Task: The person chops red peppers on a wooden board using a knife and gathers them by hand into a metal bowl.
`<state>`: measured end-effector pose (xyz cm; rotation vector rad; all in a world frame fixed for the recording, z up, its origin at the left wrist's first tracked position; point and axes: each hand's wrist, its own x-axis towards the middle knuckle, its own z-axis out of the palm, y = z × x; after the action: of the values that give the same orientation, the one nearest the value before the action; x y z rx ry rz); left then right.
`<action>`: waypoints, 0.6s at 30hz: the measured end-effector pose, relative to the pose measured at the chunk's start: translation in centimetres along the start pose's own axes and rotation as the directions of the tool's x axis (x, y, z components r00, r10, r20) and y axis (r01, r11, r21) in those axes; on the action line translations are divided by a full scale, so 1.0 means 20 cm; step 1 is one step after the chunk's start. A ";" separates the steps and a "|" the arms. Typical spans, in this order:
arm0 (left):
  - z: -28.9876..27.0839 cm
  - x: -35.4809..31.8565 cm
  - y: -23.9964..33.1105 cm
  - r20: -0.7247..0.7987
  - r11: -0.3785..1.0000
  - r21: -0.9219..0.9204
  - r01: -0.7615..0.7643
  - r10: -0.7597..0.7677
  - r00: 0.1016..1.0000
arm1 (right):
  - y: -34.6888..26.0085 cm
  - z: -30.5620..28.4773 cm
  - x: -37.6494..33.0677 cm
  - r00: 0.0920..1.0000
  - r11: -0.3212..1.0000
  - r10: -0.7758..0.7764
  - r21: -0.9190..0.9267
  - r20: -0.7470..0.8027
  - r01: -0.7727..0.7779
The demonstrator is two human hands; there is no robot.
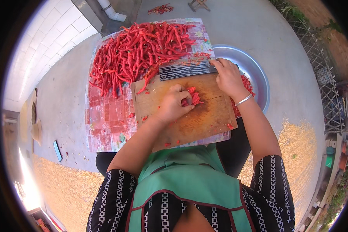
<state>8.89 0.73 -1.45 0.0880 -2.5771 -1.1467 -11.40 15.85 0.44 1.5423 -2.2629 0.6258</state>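
My left hand (174,101) is closed on a small bunch of red chili peppers (197,98) and presses it against the wooden cutting board (162,129). Beyond it, my right hand (229,75) grips a wide-bladed kitchen knife (187,69) by its handle end. The dark, light-streaked blade lies near the board's far edge, apart from the bunch. Small red bits of pepper are scattered over the board, and a dark wet stain marks its middle. A large heap of whole red chili peppers (139,50) covers the far part of the low table, some reaching the board.
Under the board is a table with a red-and-white patterned cloth (102,112). A metal basin (259,77) with chopped red peppers stands at the table's right. A phone (57,150) lies on the floor to the left. Yellow grain (297,145) is spread on the floor.
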 end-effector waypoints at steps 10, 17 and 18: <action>0.11 -0.06 0.13 -0.200 0.970 0.238 0.045 0.004 0.980 | -0.10 -0.34 -0.14 0.973 0.983 0.074 0.147 0.218 -0.107; 0.12 -0.03 0.15 -0.169 0.944 0.329 0.009 0.049 0.984 | -0.32 -0.41 -0.18 0.961 0.993 0.074 0.072 0.267 -0.096; 0.12 -0.03 0.15 -0.183 0.939 0.343 0.002 0.065 0.981 | -0.36 -0.40 -0.18 0.949 0.995 0.084 0.030 0.305 -0.098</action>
<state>8.99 4.61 -0.96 0.2234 -2.5624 -0.6314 -3.25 20.66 6.72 1.6609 -2.5743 0.4932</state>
